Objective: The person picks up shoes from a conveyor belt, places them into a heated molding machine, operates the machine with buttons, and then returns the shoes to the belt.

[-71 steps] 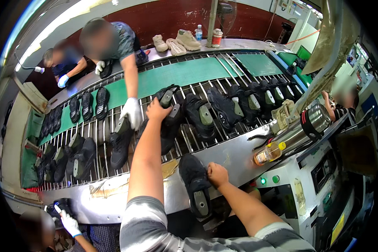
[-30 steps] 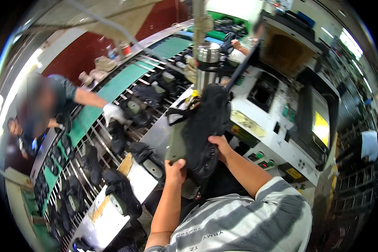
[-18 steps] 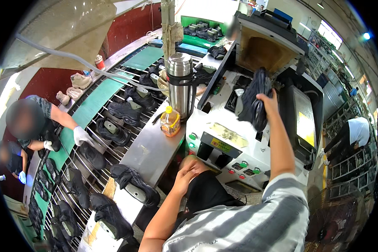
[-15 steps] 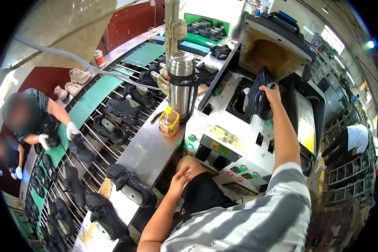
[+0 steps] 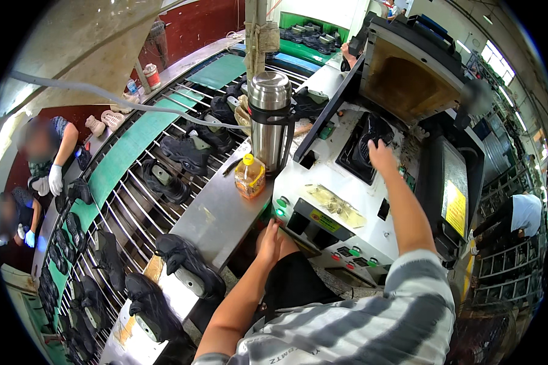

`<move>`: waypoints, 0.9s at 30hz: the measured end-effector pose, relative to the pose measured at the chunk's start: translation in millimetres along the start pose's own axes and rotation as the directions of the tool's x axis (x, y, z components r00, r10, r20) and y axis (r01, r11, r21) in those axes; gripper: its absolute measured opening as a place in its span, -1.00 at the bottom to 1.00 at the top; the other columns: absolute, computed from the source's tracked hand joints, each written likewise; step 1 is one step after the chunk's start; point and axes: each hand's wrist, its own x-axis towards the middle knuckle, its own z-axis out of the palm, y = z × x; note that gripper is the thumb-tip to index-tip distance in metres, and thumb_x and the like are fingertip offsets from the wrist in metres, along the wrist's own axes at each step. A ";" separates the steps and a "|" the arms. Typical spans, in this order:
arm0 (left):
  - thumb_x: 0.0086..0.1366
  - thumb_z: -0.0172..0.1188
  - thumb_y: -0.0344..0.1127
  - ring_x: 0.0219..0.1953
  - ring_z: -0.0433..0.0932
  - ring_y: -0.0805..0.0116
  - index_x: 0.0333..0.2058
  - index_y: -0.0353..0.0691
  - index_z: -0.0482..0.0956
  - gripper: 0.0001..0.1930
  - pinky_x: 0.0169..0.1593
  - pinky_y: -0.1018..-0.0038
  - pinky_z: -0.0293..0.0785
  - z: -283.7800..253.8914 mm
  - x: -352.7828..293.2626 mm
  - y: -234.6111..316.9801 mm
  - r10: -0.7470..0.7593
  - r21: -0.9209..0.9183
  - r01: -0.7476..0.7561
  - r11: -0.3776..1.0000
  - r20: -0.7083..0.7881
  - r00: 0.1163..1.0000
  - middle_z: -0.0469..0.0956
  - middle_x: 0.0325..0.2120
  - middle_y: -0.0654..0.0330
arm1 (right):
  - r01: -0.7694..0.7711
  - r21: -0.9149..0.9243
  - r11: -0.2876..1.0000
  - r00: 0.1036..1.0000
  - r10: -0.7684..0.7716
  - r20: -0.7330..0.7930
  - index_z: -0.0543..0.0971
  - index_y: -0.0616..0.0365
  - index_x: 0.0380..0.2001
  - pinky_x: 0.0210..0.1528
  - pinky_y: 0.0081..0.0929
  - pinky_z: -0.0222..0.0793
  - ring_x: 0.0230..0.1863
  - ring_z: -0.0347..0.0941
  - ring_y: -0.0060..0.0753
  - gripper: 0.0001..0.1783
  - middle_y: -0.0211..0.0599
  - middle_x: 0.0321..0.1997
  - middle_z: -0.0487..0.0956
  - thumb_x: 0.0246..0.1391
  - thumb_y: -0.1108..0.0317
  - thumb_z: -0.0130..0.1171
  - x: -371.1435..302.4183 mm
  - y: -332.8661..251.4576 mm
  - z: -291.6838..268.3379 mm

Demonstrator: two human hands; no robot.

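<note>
My right hand [image 5: 380,156] grips the near end of a black shoe [image 5: 376,132]. The shoe sits in the dark rectangular recess [image 5: 354,159] on top of a white machine [image 5: 310,173], below its raised lid [image 5: 415,70]. How deep it rests in the recess I cannot tell. My left hand [image 5: 269,241] is empty, fingers loosely stretched out, close to my knee. Its fingertips are just below the lit green buttons [image 5: 281,210] on the machine's front left; I cannot tell whether they touch anything.
Left of the machine, a metal ledge [image 5: 204,222] carries a steel thermos [image 5: 270,121] and a bottle of orange liquid [image 5: 250,176]. Several black shoes [image 5: 190,266] lie there and on the roller conveyor [image 5: 131,207]. Two people in gloves [image 5: 55,179] work across it.
The black shoe has gone from above the machine down into the recess, my right hand still on it. My left hand has risen slightly toward the green buttons.
</note>
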 end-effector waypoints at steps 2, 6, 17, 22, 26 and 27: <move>0.42 -0.04 -0.05 0.43 -0.09 0.22 0.38 -0.26 -0.13 -0.27 0.40 0.17 -0.10 30.9 31.7 3.1 0.007 -0.094 -0.007 0.996 0.006 1.000 -0.09 0.41 0.11 | 0.246 -0.130 0.960 0.900 -0.277 -0.337 0.36 0.18 0.22 0.23 -0.06 0.23 0.24 0.26 0.17 -0.29 0.17 0.22 0.34 0.20 -0.15 -0.04 -53.0 28.3 30.3; 0.41 -0.02 -0.14 0.29 0.23 0.33 0.31 -0.28 0.16 -0.42 0.30 0.35 0.12 44.4 52.6 10.7 0.004 -0.085 -0.018 0.996 -0.162 0.987 0.18 0.30 0.14 | 0.718 0.194 0.668 0.658 -0.562 -0.502 0.53 0.22 -0.15 0.09 -0.17 0.33 -0.01 0.40 0.08 -0.65 -0.03 -0.06 0.51 -0.02 0.32 0.24 -202.9 47.6 88.0; 0.00 0.25 -0.44 -0.09 0.50 0.00 -0.15 -0.34 0.48 -0.62 0.15 0.13 0.33 -45.3 -307.3 125.3 0.948 0.992 -0.103 -0.075 0.103 0.301 0.51 -0.20 0.00 | 0.596 0.707 0.382 0.395 -0.905 0.157 0.13 0.33 0.28 0.29 -0.14 0.17 0.27 0.23 0.14 0.01 0.19 0.23 0.29 -0.17 0.19 0.42 -435.4 -14.2 220.7; -0.04 0.38 -0.34 0.20 0.23 -0.11 0.18 -0.40 0.23 -0.21 0.29 0.09 0.12 -172.6 -467.8 87.9 0.967 0.853 0.464 0.240 -0.254 -0.032 0.27 0.11 -0.16 | 0.609 0.726 0.320 0.324 -0.935 0.140 0.09 0.32 0.30 0.32 -0.14 0.15 0.31 0.17 0.16 0.11 0.19 0.29 0.22 -0.22 0.10 0.47 -472.9 -109.0 263.0; -0.16 0.53 -0.19 0.19 0.34 0.03 0.27 -0.37 0.16 0.03 0.25 0.22 0.24 -237.2 -455.2 55.0 0.820 0.829 0.282 0.484 -0.542 0.186 0.34 0.13 -0.13 | 0.505 0.807 0.306 0.480 -0.877 0.032 0.15 0.27 0.26 0.29 -0.21 0.18 0.27 0.21 0.00 0.12 0.02 0.23 0.27 -0.35 0.13 0.54 -493.1 -154.1 304.1; -0.19 0.55 -0.23 0.11 0.43 0.07 0.24 -0.36 0.20 0.01 0.18 0.25 0.33 -238.0 -437.8 68.4 0.786 0.825 0.107 0.555 -0.562 0.259 0.43 0.05 -0.09 | 0.528 0.805 0.272 0.479 -0.878 -0.018 0.18 0.28 0.25 0.27 -0.22 0.19 0.23 0.25 -0.02 0.10 -0.02 0.19 0.30 -0.36 0.19 0.55 -499.5 -160.7 299.8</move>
